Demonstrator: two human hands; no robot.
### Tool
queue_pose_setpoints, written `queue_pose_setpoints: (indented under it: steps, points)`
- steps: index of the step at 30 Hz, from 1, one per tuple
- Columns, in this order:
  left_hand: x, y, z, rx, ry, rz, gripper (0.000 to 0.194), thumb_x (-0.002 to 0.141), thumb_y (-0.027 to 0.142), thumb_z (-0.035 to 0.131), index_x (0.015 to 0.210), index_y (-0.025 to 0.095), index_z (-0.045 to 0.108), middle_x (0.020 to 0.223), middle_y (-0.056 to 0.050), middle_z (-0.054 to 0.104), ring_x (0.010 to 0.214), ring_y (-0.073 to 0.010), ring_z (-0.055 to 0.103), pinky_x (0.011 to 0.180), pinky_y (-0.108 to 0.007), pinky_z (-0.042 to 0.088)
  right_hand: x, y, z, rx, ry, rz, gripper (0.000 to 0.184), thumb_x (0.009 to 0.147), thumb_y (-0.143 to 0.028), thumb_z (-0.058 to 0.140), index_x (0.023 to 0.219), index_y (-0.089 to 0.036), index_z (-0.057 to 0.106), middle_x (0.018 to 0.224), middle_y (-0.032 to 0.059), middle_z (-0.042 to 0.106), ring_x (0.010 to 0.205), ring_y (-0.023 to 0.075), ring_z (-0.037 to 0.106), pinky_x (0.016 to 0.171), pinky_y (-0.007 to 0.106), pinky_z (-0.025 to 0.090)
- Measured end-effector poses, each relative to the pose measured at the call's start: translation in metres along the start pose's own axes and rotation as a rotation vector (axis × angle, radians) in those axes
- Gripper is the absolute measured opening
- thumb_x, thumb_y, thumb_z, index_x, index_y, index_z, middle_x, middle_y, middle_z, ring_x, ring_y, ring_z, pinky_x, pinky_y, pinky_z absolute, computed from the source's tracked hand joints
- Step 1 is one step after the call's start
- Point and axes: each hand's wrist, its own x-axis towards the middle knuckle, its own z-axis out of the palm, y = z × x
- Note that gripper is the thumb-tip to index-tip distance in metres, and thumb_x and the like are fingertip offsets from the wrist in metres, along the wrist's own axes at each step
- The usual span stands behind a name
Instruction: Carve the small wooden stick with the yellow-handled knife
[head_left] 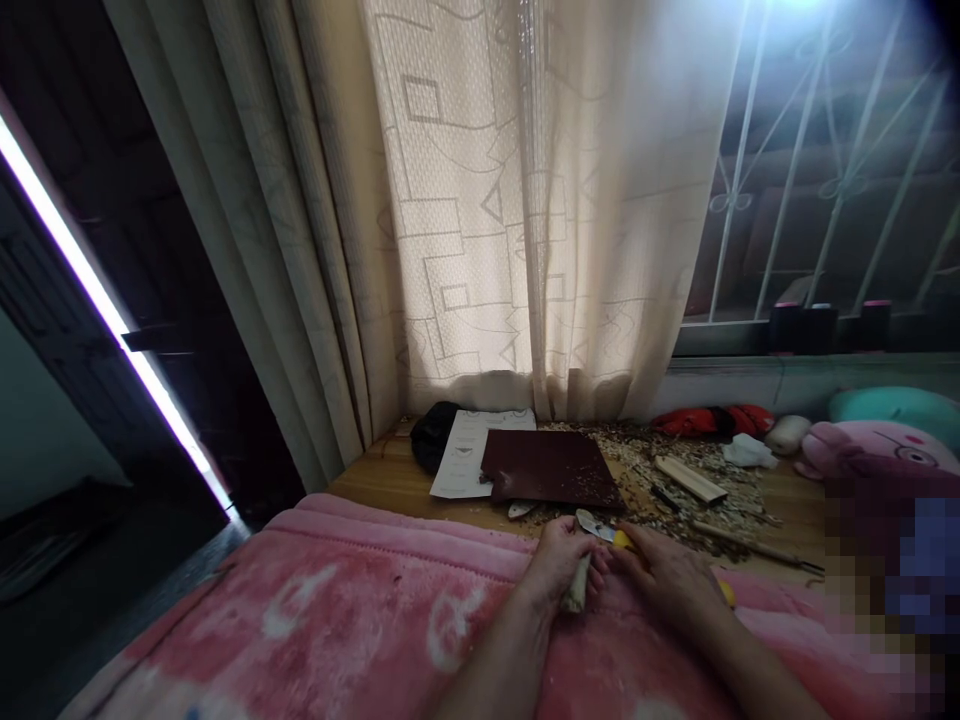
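Observation:
My left hand (556, 560) is closed around a pale piece of wood (576, 592), whose lower end sticks out below the fingers. My right hand (670, 577) grips a yellow-handled utility knife (621, 540). Its blade lies against or very near the upper end of the wood, beside my left thumb; exact contact is too small to make out. Both hands are close together over the pink blanket (360, 610), at the edge of a wooden table (390, 478). Fingers hide much of the wood and the knife handle.
Wood shavings (637, 455) cover the table's right part, around a wooden block (690, 479) and a thin stick-like tool (757, 545). A dark red board (551, 467) overlaps a printed sheet (457, 465). Behind lie a black bag (433, 440) and red bundle (709, 420). A pink plush toy (862, 450) sits right.

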Motion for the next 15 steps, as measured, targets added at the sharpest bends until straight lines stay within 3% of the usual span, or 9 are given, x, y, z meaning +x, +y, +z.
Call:
queue_pose_setpoints:
  steps: [5,11,15]
  points:
    - [-0.001,0.0,-0.001,0.023,0.006,-0.009,0.016,0.056,0.022,0.05,0.07,0.015,0.044,0.045,0.003,0.05,0.032,-0.0077,0.043,0.032,-0.017,0.032,-0.001,-0.002,-0.001,0.008,-0.038,0.005,0.037,0.072,-0.048,0.028,0.094,-0.026,0.049,0.088,0.001,0.057,0.079,0.0157,0.05,0.063,0.024,0.032]
    - [-0.003,0.001,-0.001,0.06,-0.006,0.01,0.015,0.056,0.023,0.048,0.068,0.015,0.046,0.044,0.003,0.05,0.03,-0.0066,0.04,0.031,-0.016,0.03,0.007,0.008,-0.001,-0.048,-0.062,0.139,0.04,0.072,-0.048,0.027,0.095,-0.024,0.049,0.091,0.0035,0.056,0.083,0.0182,0.049,0.066,0.027,0.031]
    - [-0.001,-0.001,-0.002,0.078,0.05,0.009,0.014,0.055,0.021,0.048,0.066,0.015,0.044,0.043,0.003,0.049,0.03,-0.0072,0.04,0.03,-0.016,0.028,0.007,0.008,-0.003,-0.038,-0.027,0.18,0.039,0.074,-0.049,0.022,0.091,-0.025,0.048,0.086,0.002,0.057,0.078,0.0174,0.051,0.062,0.026,0.031]
